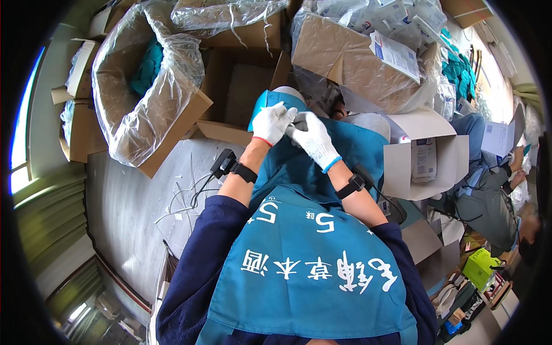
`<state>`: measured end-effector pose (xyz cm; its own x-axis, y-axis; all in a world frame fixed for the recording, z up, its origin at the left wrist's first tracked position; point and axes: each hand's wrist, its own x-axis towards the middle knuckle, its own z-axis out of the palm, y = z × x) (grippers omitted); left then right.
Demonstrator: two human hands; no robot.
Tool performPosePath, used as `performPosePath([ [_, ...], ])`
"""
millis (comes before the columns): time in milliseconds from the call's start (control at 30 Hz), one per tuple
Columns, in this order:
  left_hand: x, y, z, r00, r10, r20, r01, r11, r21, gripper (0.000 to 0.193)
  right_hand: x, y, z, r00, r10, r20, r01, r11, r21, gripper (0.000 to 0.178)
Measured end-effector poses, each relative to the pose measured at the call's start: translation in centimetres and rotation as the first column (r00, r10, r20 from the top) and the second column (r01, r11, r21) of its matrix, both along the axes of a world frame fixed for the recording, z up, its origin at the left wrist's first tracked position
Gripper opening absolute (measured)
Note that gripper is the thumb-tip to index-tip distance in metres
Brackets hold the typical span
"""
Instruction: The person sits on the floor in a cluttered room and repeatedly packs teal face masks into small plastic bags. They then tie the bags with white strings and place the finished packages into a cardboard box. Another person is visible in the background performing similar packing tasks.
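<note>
Both hands wear white knit gloves and meet above my lap, over a teal apron (310, 241) with white lettering. My left hand (272, 122), with a red cuff edge, has its fingers bent and pinched together. My right hand (313, 135), with a blue cuff edge, has its fingertips pressed against the left hand's fingers. Whatever lies between the fingertips is too small or hidden to make out. Just beyond my hands, an open brown carton (230, 127) stands on the floor.
A plastic-lined carton (175, 135) with teal cloth inside stands at left. A large carton (322, 49) of white packets is ahead. At right are an open white box (398, 175) with packets and another person (489, 207). White strips (183, 201) litter the grey floor.
</note>
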<state>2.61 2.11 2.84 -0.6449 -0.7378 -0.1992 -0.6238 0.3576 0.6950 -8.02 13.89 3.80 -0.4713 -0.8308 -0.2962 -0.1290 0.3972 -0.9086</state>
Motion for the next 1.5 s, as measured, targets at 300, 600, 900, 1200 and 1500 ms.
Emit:
performPosePath([
  [300,0.8,-0.6,-2.4,0.991,-0.109,-0.077,0.097,0.985,-0.141,0.036,-0.8,-0.9,1.0,0.947,0.164,-0.276,-0.155,0.986,0.055,0.021],
  [600,-0.3,0.3,-1.6,0.991,0.115,-0.063,-0.118,0.992,-0.051,0.037,-0.2,-0.4,0.3,0.799,0.404,-0.444,-0.376,0.914,0.154,0.026],
  [900,-2.0,2.2,-2.4,0.980,0.150,0.128,-0.082,0.899,-0.430,0.026,1.2,4.9,-0.6,0.958,0.167,-0.235,-0.174,0.985,-0.008,0.028],
  [1200,-2.3,2.4,-2.7,0.974,0.198,0.110,-0.155,0.937,-0.314,0.034,0.9,6.3,0.1,0.990,0.101,-0.099,-0.092,0.991,0.095,0.033],
  [1500,-1.7,-0.2,0.7,0.880,0.473,0.043,-0.475,0.876,0.091,0.043,1.9,-2.2,0.8,0.968,0.181,-0.175,-0.165,0.981,0.099,0.037],
])
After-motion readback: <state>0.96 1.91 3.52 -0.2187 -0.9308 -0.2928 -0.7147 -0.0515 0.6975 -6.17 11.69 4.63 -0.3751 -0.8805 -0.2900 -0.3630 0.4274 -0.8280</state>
